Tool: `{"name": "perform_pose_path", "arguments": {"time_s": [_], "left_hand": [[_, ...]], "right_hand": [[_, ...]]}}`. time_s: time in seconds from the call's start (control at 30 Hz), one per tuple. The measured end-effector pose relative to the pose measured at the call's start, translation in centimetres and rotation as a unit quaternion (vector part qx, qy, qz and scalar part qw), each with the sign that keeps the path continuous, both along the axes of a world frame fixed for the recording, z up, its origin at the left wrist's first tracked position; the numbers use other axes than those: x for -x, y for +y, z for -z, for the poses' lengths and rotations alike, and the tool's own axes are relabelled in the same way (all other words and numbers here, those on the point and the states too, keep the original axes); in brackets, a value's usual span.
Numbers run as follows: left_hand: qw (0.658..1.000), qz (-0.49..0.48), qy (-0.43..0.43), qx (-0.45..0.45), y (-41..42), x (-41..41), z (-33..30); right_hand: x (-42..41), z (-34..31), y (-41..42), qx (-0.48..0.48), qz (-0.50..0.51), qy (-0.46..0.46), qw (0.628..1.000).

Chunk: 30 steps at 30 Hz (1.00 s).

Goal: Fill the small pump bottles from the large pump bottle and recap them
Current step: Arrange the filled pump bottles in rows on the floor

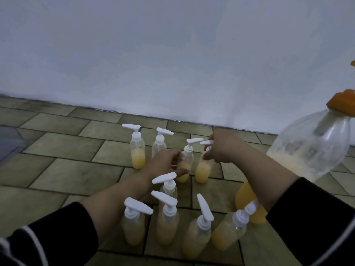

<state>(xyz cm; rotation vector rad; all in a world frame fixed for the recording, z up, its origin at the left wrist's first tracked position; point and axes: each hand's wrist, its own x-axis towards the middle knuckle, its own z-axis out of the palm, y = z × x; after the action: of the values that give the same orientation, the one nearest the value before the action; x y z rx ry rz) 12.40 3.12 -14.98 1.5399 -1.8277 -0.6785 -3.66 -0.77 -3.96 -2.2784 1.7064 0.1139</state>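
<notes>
Nearest the camera, four small pump bottles [167,225] are standing in a row on the tiled floor [57,179], each holding yellowish liquid and wearing a white pump cap; the rightmost of them is leaning toward the right. A fifth capped bottle [169,187] is standing just behind that row. Two forearms in dark sleeves [63,239] are reaching forward over them. The left hand [165,164] is curling its fingers around a half-filled small bottle [185,166] that is carrying its cap, while the right hand [221,148] is pinching the white pump cap [207,143] at the neck of the neighbouring bottle [201,172]. At the right, the large pump bottle [311,148] with an orange top is tilting, its liquid sitting low. Farther back, two more capped small bottles [137,148] are standing near the white wall [172,54].
</notes>
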Motion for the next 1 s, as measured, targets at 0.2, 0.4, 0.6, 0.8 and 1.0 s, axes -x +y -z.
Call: {"name": "perform_pose_path", "arguments": {"time_s": [0.2, 0.4, 0.6, 0.8, 1.0], "left_hand": [[0.997, -0.031, -0.062, 0.031, 0.1, -0.2, 0.3], [0.992, -0.062, -0.109, 0.030, -0.1, -0.1, 0.4], [0.984, -0.069, -0.160, 0.029, 0.0, 0.1, 0.0], [0.990, -0.049, -0.128, 0.014, 1.6, -0.4, -1.3], [0.993, -0.114, 0.003, 0.025, 6.0, -2.4, -3.6]], "right_hand": [[-0.6, 0.2, -0.9, 0.008, -0.011, -0.013, 1.000], [-0.8, 0.4, -1.0, 0.035, -0.019, -0.027, 0.999], [-0.6, 0.3, -1.0, 0.036, -0.007, -0.036, 0.999], [0.3, -1.0, 0.3, 0.053, 0.006, -0.063, 0.997], [2.4, -3.5, 4.2, 0.174, 0.009, -0.161, 0.972]]}}
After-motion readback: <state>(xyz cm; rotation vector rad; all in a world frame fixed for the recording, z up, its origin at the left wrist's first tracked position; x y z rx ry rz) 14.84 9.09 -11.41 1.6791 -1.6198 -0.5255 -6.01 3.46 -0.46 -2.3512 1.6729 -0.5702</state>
